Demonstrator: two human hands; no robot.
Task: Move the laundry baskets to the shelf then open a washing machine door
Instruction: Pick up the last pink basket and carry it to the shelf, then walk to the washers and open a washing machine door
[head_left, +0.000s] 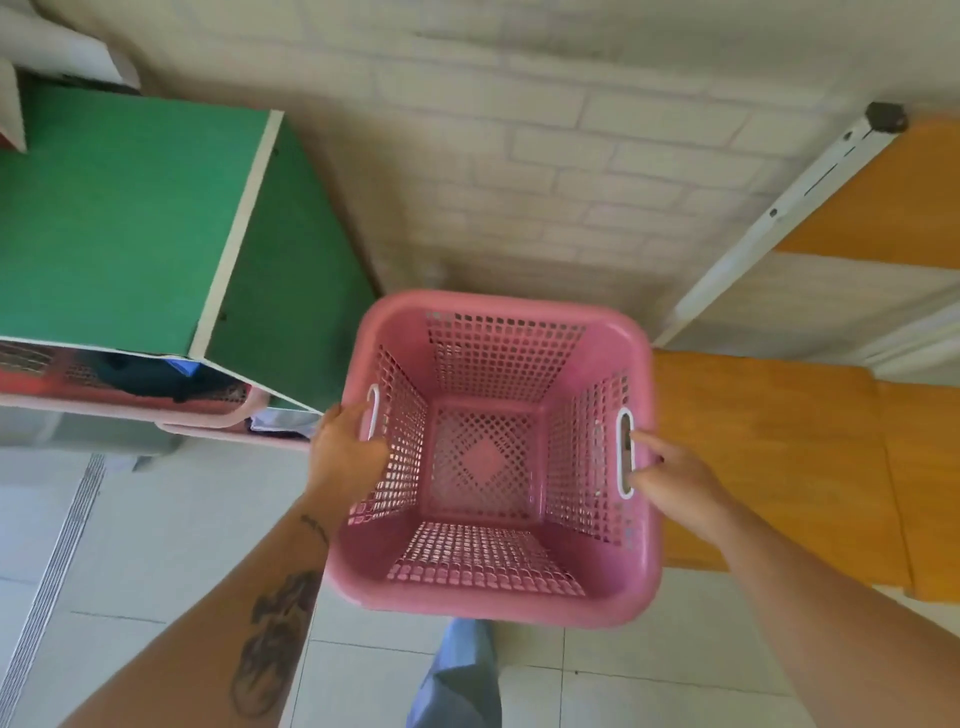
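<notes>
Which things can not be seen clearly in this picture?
Head view:
- Left hand fingertips: hidden in the basket handle slot.
- Right hand fingertips: hidden in the other slot.
- Clothes under the green shelf: blurred, mostly covered.
- Washing machine: not in view.

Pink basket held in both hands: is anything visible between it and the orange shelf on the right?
Nothing visible. The pink basket, empty and held by the left hand and right hand at its side handles, already sits right against the orange shelf, whose nearest board is bare.
</notes>
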